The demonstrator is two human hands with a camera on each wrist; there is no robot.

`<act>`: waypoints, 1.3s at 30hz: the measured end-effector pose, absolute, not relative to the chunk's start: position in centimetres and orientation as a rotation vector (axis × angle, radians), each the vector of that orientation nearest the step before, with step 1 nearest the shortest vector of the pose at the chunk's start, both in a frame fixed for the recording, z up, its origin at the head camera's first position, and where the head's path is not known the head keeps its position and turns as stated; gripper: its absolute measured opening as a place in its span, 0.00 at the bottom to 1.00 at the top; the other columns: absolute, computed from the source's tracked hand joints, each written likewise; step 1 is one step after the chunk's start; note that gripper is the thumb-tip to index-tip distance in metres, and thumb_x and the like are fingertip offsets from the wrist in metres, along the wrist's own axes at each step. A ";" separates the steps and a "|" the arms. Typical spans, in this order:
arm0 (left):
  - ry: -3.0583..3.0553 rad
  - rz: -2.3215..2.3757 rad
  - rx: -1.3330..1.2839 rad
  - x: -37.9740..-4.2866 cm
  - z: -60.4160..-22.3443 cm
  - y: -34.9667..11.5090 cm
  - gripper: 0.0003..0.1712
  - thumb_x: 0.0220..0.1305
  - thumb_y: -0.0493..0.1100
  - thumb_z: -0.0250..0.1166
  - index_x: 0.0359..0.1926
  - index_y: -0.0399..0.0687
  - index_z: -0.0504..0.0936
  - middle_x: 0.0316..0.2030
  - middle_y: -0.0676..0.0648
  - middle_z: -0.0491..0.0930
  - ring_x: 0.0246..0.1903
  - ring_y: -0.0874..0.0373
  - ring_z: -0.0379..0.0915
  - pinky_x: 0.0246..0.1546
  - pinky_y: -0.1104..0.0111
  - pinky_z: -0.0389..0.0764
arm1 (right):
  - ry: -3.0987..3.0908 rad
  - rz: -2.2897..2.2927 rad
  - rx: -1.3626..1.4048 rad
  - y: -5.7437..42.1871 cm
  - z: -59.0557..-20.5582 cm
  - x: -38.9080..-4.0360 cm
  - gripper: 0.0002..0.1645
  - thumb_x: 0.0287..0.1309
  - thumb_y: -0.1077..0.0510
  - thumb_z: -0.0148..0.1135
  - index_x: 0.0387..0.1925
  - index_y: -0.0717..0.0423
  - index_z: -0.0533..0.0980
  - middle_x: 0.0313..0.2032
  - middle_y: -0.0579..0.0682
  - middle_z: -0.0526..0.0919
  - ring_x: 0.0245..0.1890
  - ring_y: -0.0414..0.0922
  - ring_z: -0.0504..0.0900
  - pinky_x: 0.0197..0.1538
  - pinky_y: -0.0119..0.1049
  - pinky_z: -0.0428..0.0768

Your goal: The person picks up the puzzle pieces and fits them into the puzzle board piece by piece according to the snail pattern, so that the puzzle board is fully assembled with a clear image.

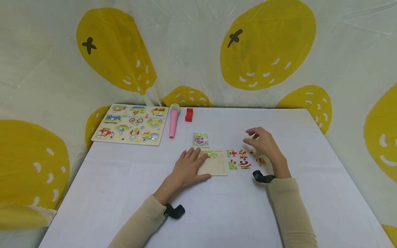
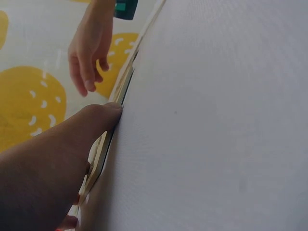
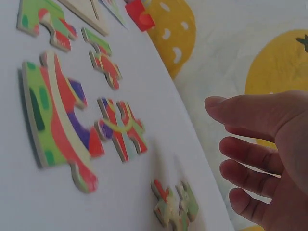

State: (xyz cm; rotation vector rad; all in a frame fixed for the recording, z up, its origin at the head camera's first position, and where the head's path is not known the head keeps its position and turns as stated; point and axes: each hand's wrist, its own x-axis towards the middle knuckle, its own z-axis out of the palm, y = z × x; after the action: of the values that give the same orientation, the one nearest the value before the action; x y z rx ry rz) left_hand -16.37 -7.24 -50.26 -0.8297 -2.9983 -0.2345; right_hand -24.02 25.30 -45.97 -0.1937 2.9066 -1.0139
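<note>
My left hand (image 1: 187, 168) rests with spread, fairly straight fingers over the left side of a shallow wooden puzzle tray (image 1: 214, 169). Its thumb touches the tray's edge in the left wrist view. Along the tray's upper part lie joined green-and-red jigsaw pieces (image 1: 212, 154), partly covered by that hand. My right hand (image 1: 263, 143) hovers over the loose pieces on the right, its fingers loosely bent. The right wrist view shows a gap between its thumb and fingers, with nothing held. Below it lie several loose jigsaw pieces (image 3: 55, 115), green, red and purple.
A small picture card (image 1: 200, 139) lies just behind the tray. Farther back are a red block (image 1: 189, 115), a pink toy microphone (image 1: 174, 121) and a wooden vehicle puzzle board (image 1: 130, 124). A fruit-patterned cloth (image 1: 192, 51) hangs behind the white table (image 1: 235, 213).
</note>
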 end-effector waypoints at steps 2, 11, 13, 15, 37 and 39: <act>-2.997 -0.235 -0.830 -16.4 -50.3 -7.3 0.47 0.53 0.78 0.49 0.68 0.62 0.62 0.69 0.46 0.58 0.69 0.44 0.52 0.68 0.48 0.57 | 2.916 -1.005 -0.192 25.8 -46.2 -24.1 0.32 0.54 0.42 0.64 0.55 0.55 0.73 0.52 0.55 0.75 0.50 0.53 0.73 0.51 0.49 0.74; -3.012 -0.233 -0.825 -16.4 -50.3 -7.2 0.47 0.53 0.79 0.47 0.69 0.63 0.61 0.70 0.46 0.56 0.70 0.45 0.51 0.69 0.49 0.56 | 2.860 -0.978 -0.080 27.7 -46.7 -24.1 0.32 0.56 0.43 0.62 0.57 0.55 0.71 0.55 0.58 0.71 0.51 0.54 0.71 0.48 0.46 0.75; -3.003 -0.228 -0.826 -16.4 -50.3 -7.3 0.47 0.53 0.79 0.47 0.69 0.63 0.61 0.70 0.46 0.57 0.70 0.45 0.51 0.69 0.49 0.56 | 2.840 -0.956 -0.054 28.0 -46.8 -24.1 0.31 0.55 0.44 0.63 0.57 0.54 0.71 0.54 0.58 0.71 0.50 0.54 0.70 0.47 0.44 0.75; -2.996 -0.230 -0.827 -16.4 -50.3 -7.2 0.47 0.53 0.79 0.48 0.68 0.62 0.62 0.69 0.46 0.57 0.69 0.45 0.52 0.69 0.49 0.56 | 2.817 -0.938 -0.044 28.3 -47.1 -24.2 0.31 0.55 0.44 0.63 0.57 0.54 0.71 0.54 0.58 0.71 0.50 0.54 0.70 0.47 0.44 0.76; -3.028 -0.211 -0.816 -16.4 -50.4 -7.3 0.47 0.53 0.79 0.46 0.69 0.63 0.60 0.71 0.47 0.55 0.71 0.46 0.49 0.70 0.49 0.54 | 2.801 -0.863 -0.081 29.1 -48.2 -24.7 0.27 0.57 0.51 0.63 0.54 0.63 0.71 0.48 0.61 0.72 0.47 0.55 0.69 0.56 0.52 0.72; -3.024 -0.219 -0.815 -16.5 -50.5 -7.3 0.47 0.53 0.79 0.47 0.69 0.63 0.60 0.70 0.47 0.55 0.70 0.46 0.49 0.70 0.49 0.54 | 2.799 -0.867 -0.078 29.1 -48.2 -24.7 0.28 0.57 0.51 0.63 0.54 0.64 0.70 0.47 0.61 0.72 0.47 0.55 0.69 0.56 0.52 0.72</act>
State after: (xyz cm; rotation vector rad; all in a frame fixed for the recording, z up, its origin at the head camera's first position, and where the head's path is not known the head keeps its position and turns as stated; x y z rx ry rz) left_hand -16.47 -7.25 -50.54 -0.8153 -3.0239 -0.2193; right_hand -24.70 29.06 -48.24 -0.0776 2.7988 -0.8669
